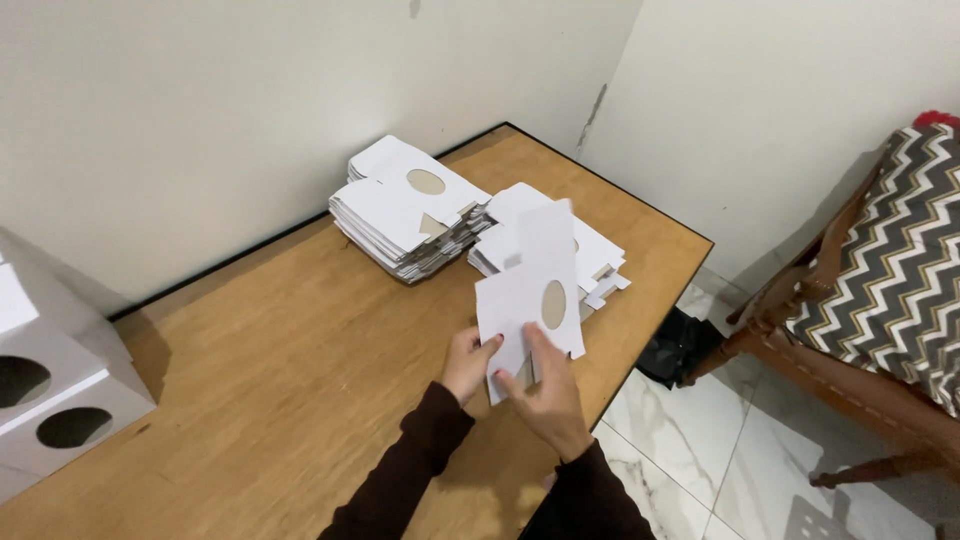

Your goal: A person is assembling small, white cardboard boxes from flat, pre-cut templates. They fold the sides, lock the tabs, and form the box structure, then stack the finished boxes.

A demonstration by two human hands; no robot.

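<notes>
My left hand (468,362) and my right hand (548,395) both hold one flat white cardboard box blank (530,280) with an oval cut-out, lifted upright above the wooden table (300,340). Left fingers pinch its lower left edge; my right thumb presses its lower front. Behind it lie two stacks of the same white blanks: a tall stack (405,210) to the left and a lower stack (590,250) near the table's right edge.
Folded white boxes with round holes (50,390) stand at the table's left edge. A wooden chair with a zigzag-patterned cushion (880,290) stands to the right on the marble floor. A dark object (675,345) lies under the table edge.
</notes>
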